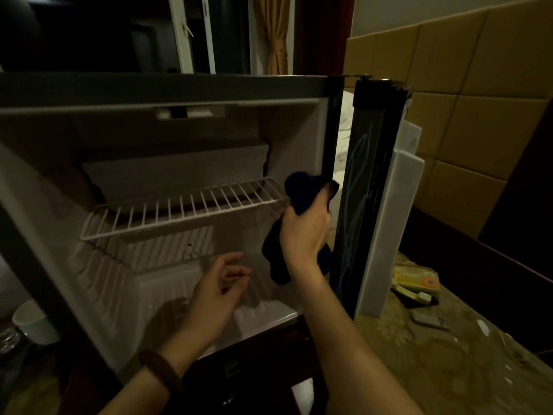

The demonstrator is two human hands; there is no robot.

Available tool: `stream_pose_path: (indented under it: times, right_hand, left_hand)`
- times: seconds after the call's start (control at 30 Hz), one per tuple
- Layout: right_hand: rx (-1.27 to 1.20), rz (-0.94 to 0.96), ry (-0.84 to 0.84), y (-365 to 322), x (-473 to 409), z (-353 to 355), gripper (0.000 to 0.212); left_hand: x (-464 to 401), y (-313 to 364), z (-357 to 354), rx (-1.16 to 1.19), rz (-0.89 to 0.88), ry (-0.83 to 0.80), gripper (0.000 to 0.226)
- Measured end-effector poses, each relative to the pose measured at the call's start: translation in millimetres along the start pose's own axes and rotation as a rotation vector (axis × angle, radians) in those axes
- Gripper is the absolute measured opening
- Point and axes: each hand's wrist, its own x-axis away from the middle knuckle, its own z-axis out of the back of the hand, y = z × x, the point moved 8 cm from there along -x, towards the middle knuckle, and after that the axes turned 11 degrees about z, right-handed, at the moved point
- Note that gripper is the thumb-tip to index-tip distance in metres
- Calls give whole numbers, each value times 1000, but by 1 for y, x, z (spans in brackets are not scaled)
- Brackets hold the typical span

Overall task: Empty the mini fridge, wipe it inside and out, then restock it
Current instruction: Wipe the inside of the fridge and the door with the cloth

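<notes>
The mini fridge stands open in front of me, its white inside bare apart from a wire shelf and a freezer box above it. Its door is swung open to the right. My right hand is shut on a dark cloth, held against the fridge's inner right wall near the shelf's end; part of the cloth hangs below my palm. My left hand hovers inside the lower compartment with fingers loosely apart, holding nothing. A wooden bracelet sits on my left wrist.
A white cup and a glass item stand at the lower left beside the fridge. On the floor to the right lie a yellow packet, a remote control and scraps. Cardboard boxes are stacked at the right.
</notes>
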Motion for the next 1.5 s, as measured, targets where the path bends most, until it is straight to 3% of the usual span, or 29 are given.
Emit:
stream_pose_path:
  times: [0.3, 0.53, 0.8, 0.97, 1.23, 1.4, 1.5]
  right_hand:
    - [140, -153, -104, 35, 37, 2, 71]
    - [-6, 55, -45, -68, -59, 20, 68]
    - [115, 29, -104, -52, -30, 26, 69]
    - [170, 253, -90, -111, -71, 33, 71]
    - [-2, 10, -55, -94, -80, 29, 65]
    - [178, 150, -70, -96, -64, 34, 67]
    - [109, -38, -91, -68, -47, 30, 65]
  left_hand:
    - [-2, 30, -1, 43, -20, 14, 37]
    - [-5, 80, 1, 114, -111, -15, 33]
    - [-10, 116, 4, -16, -226, 66, 26]
    - [-13, 144, 19, 18, -272, 82, 26]
    - [-3, 139, 29, 14, -279, 69, 29]
    - [0, 142, 34, 25, -250, 63, 27]
    - [5, 151, 23, 30, -273, 45, 25]
